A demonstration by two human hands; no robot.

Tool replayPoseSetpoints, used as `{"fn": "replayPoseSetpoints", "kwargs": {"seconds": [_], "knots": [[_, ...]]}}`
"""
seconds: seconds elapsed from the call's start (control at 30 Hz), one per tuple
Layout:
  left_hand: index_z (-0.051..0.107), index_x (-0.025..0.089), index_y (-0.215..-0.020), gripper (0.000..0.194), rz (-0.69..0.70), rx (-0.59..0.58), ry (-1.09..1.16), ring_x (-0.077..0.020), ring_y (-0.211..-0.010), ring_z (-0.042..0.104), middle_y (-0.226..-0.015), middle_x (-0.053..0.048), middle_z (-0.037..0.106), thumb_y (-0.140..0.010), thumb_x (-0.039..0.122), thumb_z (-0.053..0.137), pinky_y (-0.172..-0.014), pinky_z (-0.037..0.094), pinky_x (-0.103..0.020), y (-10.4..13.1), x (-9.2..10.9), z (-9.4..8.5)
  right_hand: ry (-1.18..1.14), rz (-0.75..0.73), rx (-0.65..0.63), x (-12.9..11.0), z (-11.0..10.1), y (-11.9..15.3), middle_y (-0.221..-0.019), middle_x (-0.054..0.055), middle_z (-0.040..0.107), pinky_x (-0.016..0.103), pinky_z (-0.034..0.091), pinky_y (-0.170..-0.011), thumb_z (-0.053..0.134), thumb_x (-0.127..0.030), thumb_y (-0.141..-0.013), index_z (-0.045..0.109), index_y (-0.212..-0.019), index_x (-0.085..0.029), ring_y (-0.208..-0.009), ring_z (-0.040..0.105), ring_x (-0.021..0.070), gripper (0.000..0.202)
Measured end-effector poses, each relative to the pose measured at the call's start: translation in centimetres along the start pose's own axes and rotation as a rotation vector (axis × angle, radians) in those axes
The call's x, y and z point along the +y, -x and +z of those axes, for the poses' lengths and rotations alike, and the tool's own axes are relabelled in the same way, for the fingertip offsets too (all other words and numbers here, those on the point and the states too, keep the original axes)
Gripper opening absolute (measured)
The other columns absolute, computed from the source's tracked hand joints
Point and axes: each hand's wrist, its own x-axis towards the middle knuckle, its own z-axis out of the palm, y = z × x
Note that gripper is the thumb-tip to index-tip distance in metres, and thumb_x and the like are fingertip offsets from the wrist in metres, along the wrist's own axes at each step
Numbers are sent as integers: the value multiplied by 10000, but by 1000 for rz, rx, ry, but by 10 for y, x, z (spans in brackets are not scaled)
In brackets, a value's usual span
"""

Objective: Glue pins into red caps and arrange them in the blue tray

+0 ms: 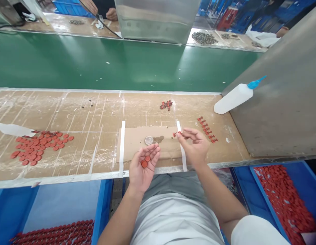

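Observation:
My left hand [142,166] is cupped palm up, with a few small red discs [144,163] lying in it. Between the thumb and fingertips of my right hand [197,146] is a small red disc with a dark stem or wire [177,134], held over the right part of a cardboard sheet [137,149]. On that sheet, just beyond my left fingertips, sits a small round clear dish [148,140] beside a wet brown stain [158,139]. To the right of my right hand, several red pieces with stems [207,130] lie in a slanting row.
Loose red discs [33,148] are heaped at the left. A bundle of red-and-black pieces [166,105] lies behind the cardboard. A white squeeze bottle [233,98] leans by a metal panel [282,95]. Blue bins [102,204] stand below the table edge; a green belt [97,64] runs behind.

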Motion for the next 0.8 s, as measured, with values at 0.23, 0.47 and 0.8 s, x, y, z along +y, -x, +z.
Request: {"fn": "replayPoseSetpoints", "kwargs": {"seconds": [0.23, 0.47, 0.8], "knots": [[670, 84, -1095, 431, -97, -115, 96, -252, -1213, 539, -1242, -165, 623, -871, 383, 454, -1013, 452, -324, 1, 4, 6, 683, -99, 78, 62, -55, -49, -910, 71, 740, 328, 544, -759, 623, -390, -786, 625, -1085, -180, -762, 708, 190, 365], [642, 94, -1141, 463, -102, -145, 93, -270, -1276, 474, -1317, -174, 565, -864, 413, 454, -1066, 395, -360, 1, 3, 12, 840, -78, 89, 81, -57, -57, -912, 65, 743, 340, 535, -768, 578, -413, -812, 624, -1087, -199, -807, 706, 204, 352], [596, 94, -1206, 516, -74, -173, 107, -282, -1301, 443, -1367, -175, 518, -870, 439, 409, -1107, 323, -411, 0, 2, 15, 779, -300, 100, 21, -50, -7, -603, -3, 664, 276, 489, -607, 654, -415, -769, 687, -1004, -226, -515, 592, 140, 303]]}}
